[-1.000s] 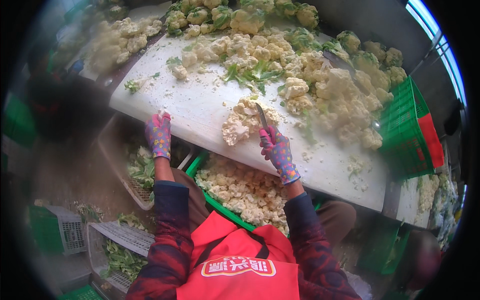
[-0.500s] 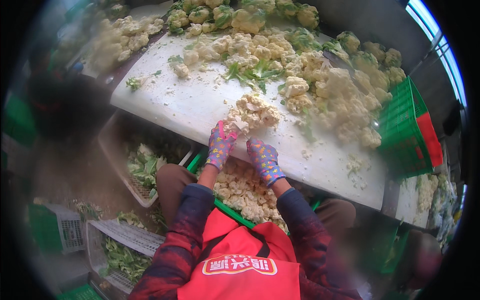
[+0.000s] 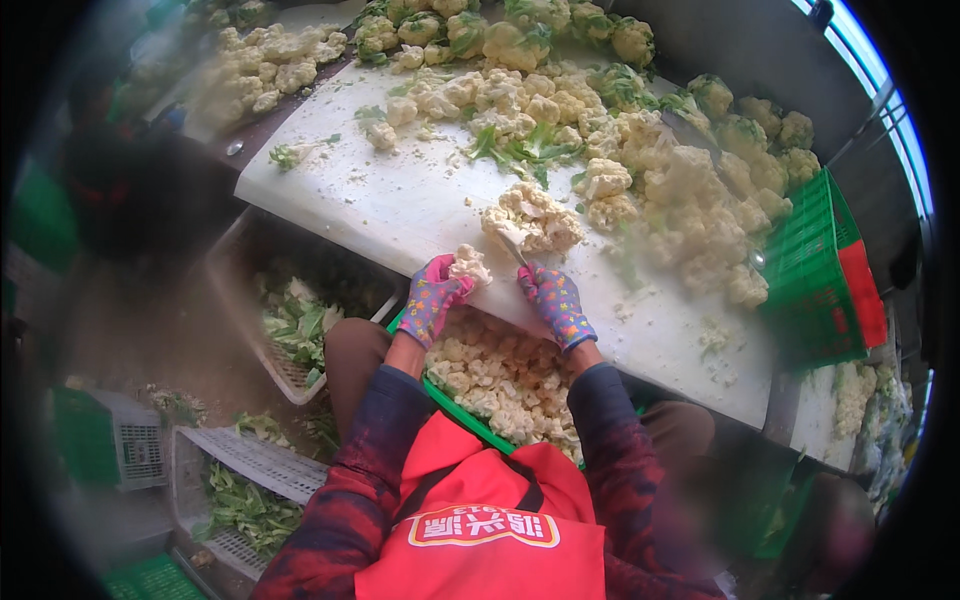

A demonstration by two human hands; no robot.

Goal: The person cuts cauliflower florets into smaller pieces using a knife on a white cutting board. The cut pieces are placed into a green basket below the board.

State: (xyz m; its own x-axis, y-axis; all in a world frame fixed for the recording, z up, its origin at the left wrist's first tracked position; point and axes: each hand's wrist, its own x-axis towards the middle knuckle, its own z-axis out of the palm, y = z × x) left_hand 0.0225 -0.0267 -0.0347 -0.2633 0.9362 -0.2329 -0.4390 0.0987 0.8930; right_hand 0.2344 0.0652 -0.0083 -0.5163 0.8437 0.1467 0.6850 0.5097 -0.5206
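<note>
My left hand [image 3: 430,300], in a flowered glove with pink fingertips, pinches a cauliflower floret [image 3: 469,266] just over the near edge of the white board [image 3: 370,220]. A small knife [image 3: 512,246] sits in my closed right hand [image 3: 559,303], gloved alike; its blade points away and to the left, and the handle is hidden by my fingers. Its tip meets a larger piece of cauliflower [image 3: 540,218] lying on the board. Below my hands, between my knees, a green crate [image 3: 466,421] is heaped with cut florets [image 3: 505,385].
Loose cauliflower [image 3: 520,97] piles across the board's far side, with leafy whole heads [image 3: 515,42] behind. A green basket [image 3: 815,270] with a red panel stands at the right. Lower left are crates of leaves [image 3: 250,515]. A blurred dark figure [image 3: 140,190] is at far left.
The floret in my left hand has come apart from the larger piece and moved left with the hand. My right hand and knife have shifted slightly right.
</note>
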